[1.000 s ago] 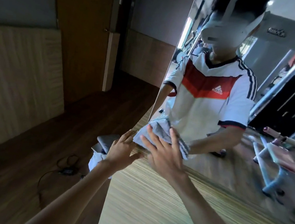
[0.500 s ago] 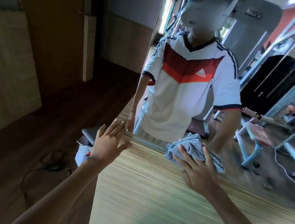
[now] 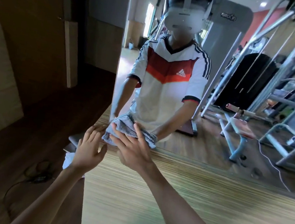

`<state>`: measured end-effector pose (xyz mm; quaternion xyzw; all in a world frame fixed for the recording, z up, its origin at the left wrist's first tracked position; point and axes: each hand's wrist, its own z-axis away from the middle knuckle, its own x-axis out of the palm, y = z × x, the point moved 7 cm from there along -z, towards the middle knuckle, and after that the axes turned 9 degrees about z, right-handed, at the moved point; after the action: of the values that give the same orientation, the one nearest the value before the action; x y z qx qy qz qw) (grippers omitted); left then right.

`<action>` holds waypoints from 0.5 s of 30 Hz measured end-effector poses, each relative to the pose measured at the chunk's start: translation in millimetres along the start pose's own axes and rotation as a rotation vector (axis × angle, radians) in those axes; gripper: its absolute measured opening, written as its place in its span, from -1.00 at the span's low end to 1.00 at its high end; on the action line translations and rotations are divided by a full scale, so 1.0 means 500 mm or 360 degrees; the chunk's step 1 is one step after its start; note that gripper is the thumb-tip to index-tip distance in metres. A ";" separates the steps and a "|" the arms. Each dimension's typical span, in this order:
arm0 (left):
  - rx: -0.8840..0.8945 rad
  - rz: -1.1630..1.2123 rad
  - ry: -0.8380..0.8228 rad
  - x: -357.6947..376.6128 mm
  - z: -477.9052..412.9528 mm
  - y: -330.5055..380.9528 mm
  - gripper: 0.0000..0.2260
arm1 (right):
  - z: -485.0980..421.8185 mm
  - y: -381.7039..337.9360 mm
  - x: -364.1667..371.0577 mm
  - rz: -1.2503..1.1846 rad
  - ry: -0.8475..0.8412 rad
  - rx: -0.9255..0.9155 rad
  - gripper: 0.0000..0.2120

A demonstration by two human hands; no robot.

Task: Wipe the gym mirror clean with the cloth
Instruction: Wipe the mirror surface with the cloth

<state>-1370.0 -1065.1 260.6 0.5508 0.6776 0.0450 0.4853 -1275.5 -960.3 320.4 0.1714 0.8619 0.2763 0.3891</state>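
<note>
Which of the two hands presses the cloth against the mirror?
The right hand: its straight fingers lie flat on the grey cloth at the lower left corner of the mirror. The left hand is spread open beside the cloth.

Cloth (image 3: 128, 131) at the mirror's (image 3: 218, 105) lower left corner.
The right hand (image 3: 134, 152) lies on it; the left hand (image 3: 88, 148) is just left, before the panel (image 3: 178, 205) under the mirror.
</note>
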 end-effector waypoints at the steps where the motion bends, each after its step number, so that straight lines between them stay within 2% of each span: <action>1: -0.0078 0.0076 0.0028 -0.006 -0.002 0.004 -0.46 | 0.009 0.009 0.001 0.0003 0.0000 -0.0029 -0.53; 5: -0.0264 0.0105 0.0204 0.000 0.012 0.035 -0.42 | 0.072 0.051 0.004 0.0015 0.0009 -0.0115 -0.49; 10: -0.0609 0.0147 0.0419 0.032 0.033 0.066 -0.29 | 0.169 0.129 0.004 -0.0026 0.0071 -0.0119 -0.59; 15: -0.0874 0.0306 0.0583 0.065 0.025 0.115 -0.44 | 0.312 0.249 -0.009 0.0060 0.0167 -0.0148 -0.62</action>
<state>-1318.2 -1022.7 268.5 0.4437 0.6610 0.3695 0.4792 -1143.5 -811.1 313.8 0.1546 0.8641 0.3318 0.3455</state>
